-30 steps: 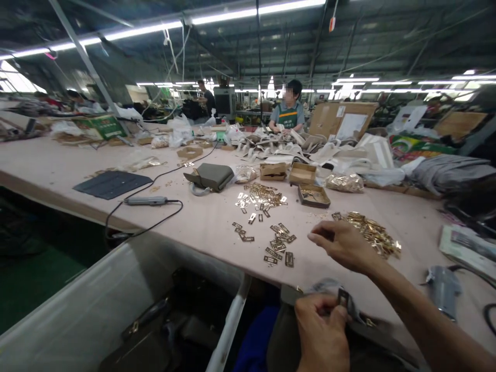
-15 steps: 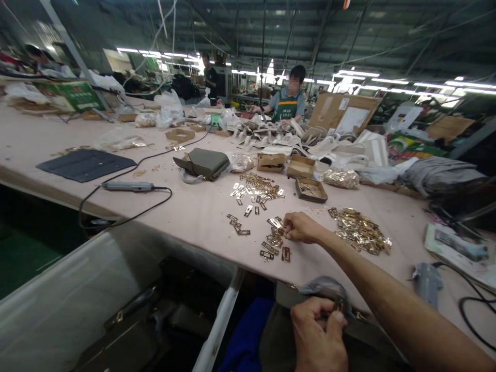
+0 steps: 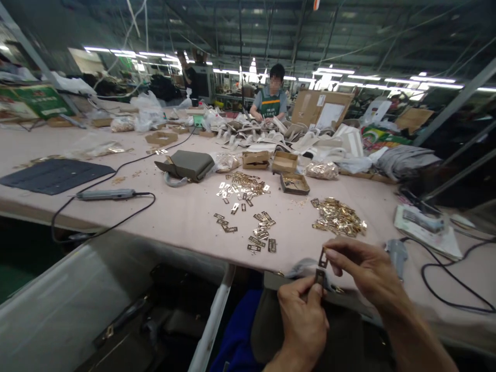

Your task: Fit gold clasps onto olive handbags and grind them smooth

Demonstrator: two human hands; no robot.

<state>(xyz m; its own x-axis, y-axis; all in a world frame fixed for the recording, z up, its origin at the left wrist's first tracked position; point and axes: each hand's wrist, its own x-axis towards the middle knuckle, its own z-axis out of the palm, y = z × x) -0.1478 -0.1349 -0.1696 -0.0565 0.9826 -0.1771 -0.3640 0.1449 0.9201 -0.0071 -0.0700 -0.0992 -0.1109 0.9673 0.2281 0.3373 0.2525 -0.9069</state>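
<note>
In my lap, at the table's front edge, lies a dark olive bag [image 3: 267, 325]. My left hand [image 3: 300, 318] pinches a small dark strap end [image 3: 320, 276] between thumb and forefinger. Just above it, my right hand [image 3: 366, 266] holds a small rectangular metal plate [image 3: 323, 257] with a slot in it by its upper end. The plate is upright and very close to the strap end; whether they touch I cannot tell. Several similar loose plates [image 3: 259, 241] lie on the table beyond my left hand. A heap of gold-coloured metal pieces [image 3: 339, 216] lies beyond my right hand.
A finished-looking olive bag [image 3: 194, 164], small cardboard boxes [image 3: 294, 183] and a pen-shaped corded tool [image 3: 104, 194] are on the table [image 3: 182, 217]. Another grey corded tool [image 3: 397, 257] lies at right. A co-worker [image 3: 271, 101] stands behind piled pale pieces. A white-edged bin holds bags at lower left.
My right hand has come back from the loose plates on the table to my left hand, now with one plate in its fingers. My left hand has risen slightly, and the view has shifted.
</note>
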